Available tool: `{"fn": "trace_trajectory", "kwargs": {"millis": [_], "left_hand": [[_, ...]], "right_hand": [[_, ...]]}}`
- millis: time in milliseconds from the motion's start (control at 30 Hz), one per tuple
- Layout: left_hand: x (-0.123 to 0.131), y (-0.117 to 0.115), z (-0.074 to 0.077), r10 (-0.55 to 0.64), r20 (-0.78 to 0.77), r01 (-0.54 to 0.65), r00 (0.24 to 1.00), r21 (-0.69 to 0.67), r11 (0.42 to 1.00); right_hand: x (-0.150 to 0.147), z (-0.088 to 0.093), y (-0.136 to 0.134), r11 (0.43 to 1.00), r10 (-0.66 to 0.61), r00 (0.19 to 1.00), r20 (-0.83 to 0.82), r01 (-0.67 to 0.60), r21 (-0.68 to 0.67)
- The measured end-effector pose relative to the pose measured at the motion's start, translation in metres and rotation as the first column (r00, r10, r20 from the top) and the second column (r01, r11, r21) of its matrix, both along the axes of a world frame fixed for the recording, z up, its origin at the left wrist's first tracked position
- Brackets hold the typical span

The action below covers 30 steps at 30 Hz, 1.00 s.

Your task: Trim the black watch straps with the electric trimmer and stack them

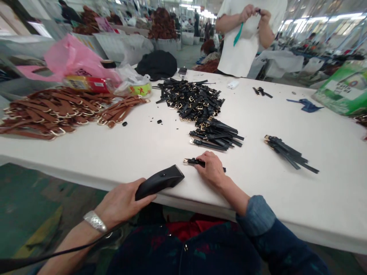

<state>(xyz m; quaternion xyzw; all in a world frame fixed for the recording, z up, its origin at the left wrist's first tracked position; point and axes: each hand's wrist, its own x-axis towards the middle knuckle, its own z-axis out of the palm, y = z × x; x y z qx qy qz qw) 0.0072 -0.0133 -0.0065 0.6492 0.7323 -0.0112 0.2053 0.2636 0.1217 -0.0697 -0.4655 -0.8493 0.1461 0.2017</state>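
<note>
My left hand (123, 202) is closed around a black corded hair clipper (160, 181), its head pointing right above the table's front edge. A cord runs from it along my forearm. Fingers of my right hand (211, 168) are closed on a short black strap with a gold buckle (189, 161), which lies on the white table. Just beyond it sits a small stack of black buckle straps (216, 135), joined to a larger heap of the same straps (195, 97). Another bunch of black straps (289, 151) lies off to the right.
Brown straps with metal rings (57, 109) are piled at the left, beside a pink plastic bag (74, 57) and a tape roll (140, 89). A black cap (157, 64) lies behind the heap. A green bag (344, 89) stands far right. Another person (237, 53) stands across the table (129, 152).
</note>
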Motion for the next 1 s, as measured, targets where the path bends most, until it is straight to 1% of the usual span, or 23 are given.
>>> {"fn": "trace_trajectory", "kwargs": {"millis": [133,200,267,433,600,700,800,900,1000], "left_hand": [[0.003,-0.003,0.007,-0.046,-0.047,0.044,0.998,-0.042,0.998],[0.006,-0.003,0.012,-0.059,-0.075,0.056,0.995,-0.050,0.997],[0.012,-0.002,0.015,-0.083,-0.103,0.076,0.991,-0.070,0.995],[0.026,0.002,0.021,-0.167,-0.177,0.147,0.970,-0.121,0.982],[0.036,0.016,0.028,-0.218,-0.217,0.186,0.951,-0.158,0.970],[0.040,0.025,0.032,-0.229,-0.222,0.193,0.948,-0.173,0.966],[0.041,0.029,0.033,-0.218,-0.213,0.181,0.952,-0.181,0.967],[0.040,0.028,0.032,-0.204,-0.189,0.170,0.961,-0.182,0.968],[0.039,0.027,0.031,-0.196,-0.178,0.165,0.964,-0.175,0.971]], "right_hand": [[0.011,-0.003,-0.039,0.998,0.070,0.994,-0.089,-0.068,0.017],[0.015,-0.004,-0.050,0.996,0.086,0.989,-0.121,-0.086,0.002],[0.016,-0.003,-0.056,0.995,0.091,0.986,-0.142,-0.095,-0.019],[0.013,-0.002,-0.053,0.994,0.084,0.985,-0.154,-0.093,-0.051],[0.012,-0.002,-0.052,0.992,0.074,0.983,-0.168,-0.090,-0.088],[0.011,-0.002,-0.053,0.992,0.065,0.977,-0.202,-0.085,-0.095],[0.011,0.002,-0.053,0.992,0.089,0.973,-0.213,-0.105,-0.069],[0.013,0.007,-0.052,0.990,0.138,0.984,-0.116,-0.142,-0.022],[0.019,0.010,-0.051,0.989,0.147,0.989,-0.023,-0.147,-0.021]]}}
